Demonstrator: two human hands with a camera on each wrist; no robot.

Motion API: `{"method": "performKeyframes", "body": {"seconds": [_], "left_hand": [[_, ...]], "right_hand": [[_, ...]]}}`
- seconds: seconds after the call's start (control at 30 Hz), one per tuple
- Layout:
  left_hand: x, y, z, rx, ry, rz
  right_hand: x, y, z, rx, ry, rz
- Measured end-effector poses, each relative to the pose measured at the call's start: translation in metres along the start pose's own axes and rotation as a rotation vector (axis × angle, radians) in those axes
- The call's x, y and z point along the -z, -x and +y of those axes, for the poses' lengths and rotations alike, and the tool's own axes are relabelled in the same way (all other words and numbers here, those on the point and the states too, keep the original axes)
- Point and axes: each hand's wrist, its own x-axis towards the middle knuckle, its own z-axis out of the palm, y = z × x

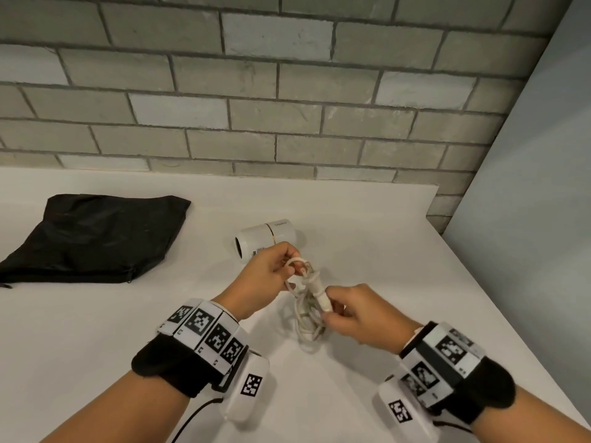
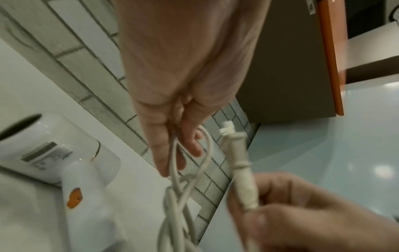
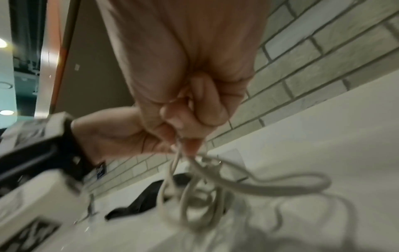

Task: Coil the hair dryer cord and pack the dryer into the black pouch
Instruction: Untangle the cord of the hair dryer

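A white hair dryer (image 1: 265, 236) lies on its side on the white table (image 1: 96, 330), its handle (image 2: 86, 204) pointing toward me. The white cord (image 1: 307, 324) hangs in a loose bundle between my hands, just above the table. My left hand (image 1: 292, 262) pinches a small loop of cord (image 2: 205, 150) at the top of the bundle. My right hand (image 1: 332, 310) grips the plug (image 1: 319, 297) at its cord end, prongs pointing up toward the loop. The black pouch (image 1: 92, 238) lies flat at the far left, apart from both hands.
A grey brick wall (image 1: 287, 91) runs along the back edge of the table. The table's right edge (image 1: 499, 298) slants down beside my right wrist, with pale floor beyond it. Loose loops of cord (image 3: 280, 187) trail on the table under my right hand.
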Motion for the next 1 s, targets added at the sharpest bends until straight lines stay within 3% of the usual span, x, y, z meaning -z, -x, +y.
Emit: {"method": "performKeyframes", "body": {"seconds": [0.07, 0.17, 0.23, 0.3, 0.43, 0.5, 0.7, 0.77, 0.9, 1.0], "left_hand": [[0.004, 0.002, -0.001, -0.047, -0.099, -0.018], [0.004, 0.004, 0.001, -0.085, -0.203, -0.080], [0.000, 0.005, 0.003, -0.112, -0.174, -0.114], [-0.002, 0.006, 0.008, -0.153, -0.131, -0.121], [-0.005, 0.005, 0.017, -0.247, -0.030, -0.138], [-0.007, 0.004, 0.019, -0.276, 0.062, -0.127], [-0.005, 0.008, 0.019, -0.278, 0.167, -0.053], [-0.002, 0.007, 0.013, -0.201, 0.141, -0.016], [-0.004, 0.007, -0.002, 0.098, 0.156, -0.162], [-0.007, 0.008, -0.011, 0.059, 0.159, -0.243]], "right_hand": [[0.017, 0.001, 0.001, -0.038, -0.097, 0.042], [0.038, -0.008, 0.016, -0.175, -0.092, 0.315], [0.044, -0.016, 0.025, -0.259, -0.095, 0.407], [0.043, -0.019, 0.026, -0.288, -0.021, 0.344], [0.026, -0.018, 0.008, 0.017, 0.132, -0.016], [0.017, -0.020, 0.004, 0.044, 0.063, -0.086], [0.003, -0.027, -0.002, 0.038, 0.002, 0.032], [0.005, -0.027, -0.004, 0.015, -0.049, 0.095], [0.012, -0.026, -0.005, 0.004, -0.142, 0.163], [0.017, -0.024, -0.009, 0.011, -0.134, 0.142]]}}
